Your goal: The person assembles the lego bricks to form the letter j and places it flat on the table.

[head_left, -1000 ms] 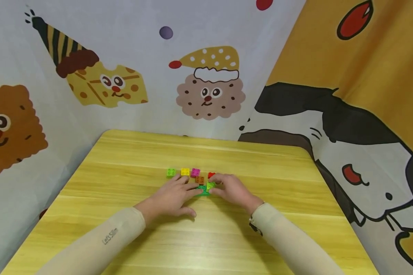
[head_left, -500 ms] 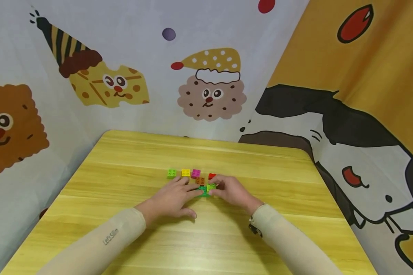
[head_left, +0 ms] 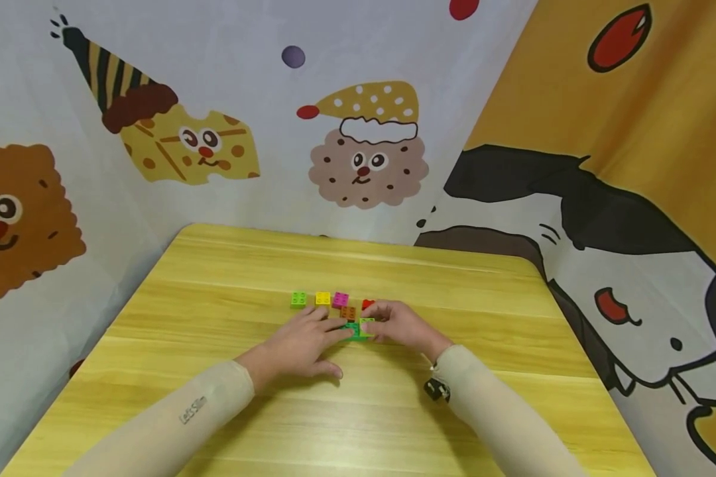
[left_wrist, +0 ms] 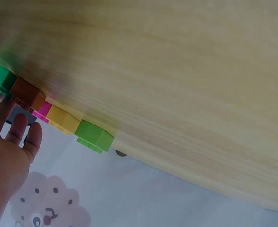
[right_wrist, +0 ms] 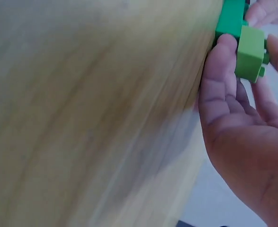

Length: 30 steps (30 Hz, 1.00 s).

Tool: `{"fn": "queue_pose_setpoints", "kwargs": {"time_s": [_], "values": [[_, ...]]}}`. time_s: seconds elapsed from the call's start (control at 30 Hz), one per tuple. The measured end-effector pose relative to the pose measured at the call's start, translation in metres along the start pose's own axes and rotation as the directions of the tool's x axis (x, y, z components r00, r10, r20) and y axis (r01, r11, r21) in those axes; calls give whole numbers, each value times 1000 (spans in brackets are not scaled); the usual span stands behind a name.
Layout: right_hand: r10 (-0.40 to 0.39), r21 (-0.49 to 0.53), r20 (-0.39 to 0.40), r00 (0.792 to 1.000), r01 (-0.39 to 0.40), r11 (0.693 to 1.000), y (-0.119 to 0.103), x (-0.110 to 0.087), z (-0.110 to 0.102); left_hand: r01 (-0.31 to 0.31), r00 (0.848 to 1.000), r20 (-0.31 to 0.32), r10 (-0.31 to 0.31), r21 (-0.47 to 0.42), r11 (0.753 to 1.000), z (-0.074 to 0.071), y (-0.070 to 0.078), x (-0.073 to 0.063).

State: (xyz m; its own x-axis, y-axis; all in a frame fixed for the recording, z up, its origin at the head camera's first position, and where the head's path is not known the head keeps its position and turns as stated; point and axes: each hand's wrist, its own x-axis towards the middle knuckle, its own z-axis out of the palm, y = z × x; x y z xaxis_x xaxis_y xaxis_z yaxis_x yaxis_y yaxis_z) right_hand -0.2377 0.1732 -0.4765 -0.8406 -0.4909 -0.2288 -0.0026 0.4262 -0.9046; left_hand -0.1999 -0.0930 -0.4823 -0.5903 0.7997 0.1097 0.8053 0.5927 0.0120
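A lime-green studded plastic brick (right_wrist: pixel 250 52) is pinched in a person's right hand (head_left: pixel 408 328) at one end of a darker green plastic brick (right_wrist: pixel 229 21), roughly midway between a wooden tabletop's (head_left: pixel 406 424) side edges; the left hand (head_left: pixel 298 344), fingers outstretched, touches the darker brick.

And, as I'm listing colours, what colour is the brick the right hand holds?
The brick is light green, clearest in the right wrist view.
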Motion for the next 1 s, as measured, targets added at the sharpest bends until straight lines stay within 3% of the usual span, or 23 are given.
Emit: {"fn": "queue_pose_setpoints", "kwargs": {"time_s": [0.4,0.8,0.9,1.0], "values": [[154,189,143,978,-179,965,14,4,-9,2,1000,0,-2,-26,1000,1,3,3],[150,175,142,978,-174,969,17,7,-9,19,1000,2,-19,-63,998,-3,0,0],[152,188,150,977,-179,966,19,8,-9,61,997,-44,-65,-81,995,-8,-6,-2],[149,203,153,977,-179,963,20,8,-10,164,979,-106,-174,-92,982,-13,-14,-4]]}}
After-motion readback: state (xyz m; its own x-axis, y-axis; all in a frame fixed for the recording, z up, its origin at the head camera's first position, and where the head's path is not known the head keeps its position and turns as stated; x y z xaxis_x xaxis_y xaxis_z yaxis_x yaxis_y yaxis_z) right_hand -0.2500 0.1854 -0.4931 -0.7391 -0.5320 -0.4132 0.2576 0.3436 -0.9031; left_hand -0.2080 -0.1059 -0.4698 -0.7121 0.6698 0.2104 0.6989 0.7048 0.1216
